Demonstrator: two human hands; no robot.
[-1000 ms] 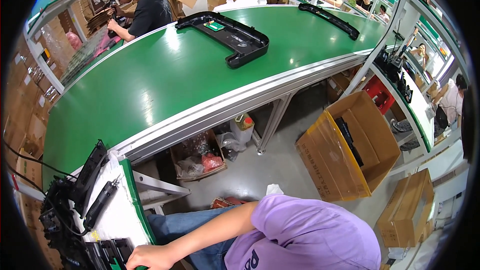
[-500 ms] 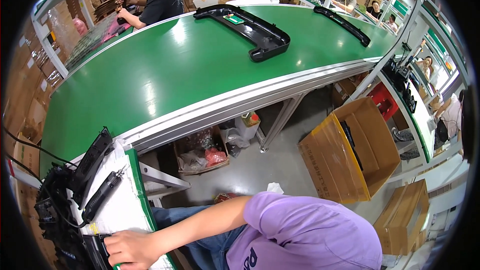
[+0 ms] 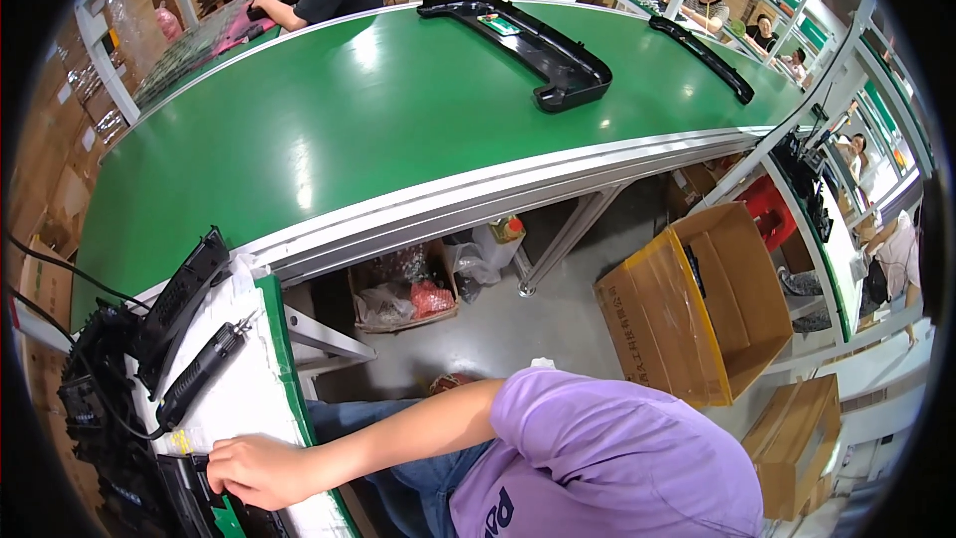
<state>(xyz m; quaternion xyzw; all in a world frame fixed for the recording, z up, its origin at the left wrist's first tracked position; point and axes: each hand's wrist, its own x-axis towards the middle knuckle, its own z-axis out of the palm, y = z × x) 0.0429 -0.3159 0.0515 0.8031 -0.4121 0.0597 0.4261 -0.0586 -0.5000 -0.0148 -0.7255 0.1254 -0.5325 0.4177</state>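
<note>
My right hand (image 3: 257, 471) is at the lower left, above a black plastic part (image 3: 184, 493) on the white-topped bench. Its fingers are curled and close together, bent down over the part. What lies under the fingertips is hidden. A green piece (image 3: 227, 516) shows in the black part, just below the fingers. Beside the hand, farther off, lies a black electric screwdriver (image 3: 202, 374) with a cord. Next to that leans a long black plastic piece (image 3: 184, 309). My left hand is out of view.
A tangled heap of black parts (image 3: 95, 408) borders the bench's left. On the green table (image 3: 249, 149) lie a black curved housing (image 3: 543, 55) with a small green board (image 3: 498, 25), and a narrow black strip (image 3: 702, 55). An open carton (image 3: 662, 319) stands right. Other people work behind.
The view has shifted a little, so the housing and strip appear farther right. My right hand stays at the black part with its fingers bent; more of the green piece shows below it.
</note>
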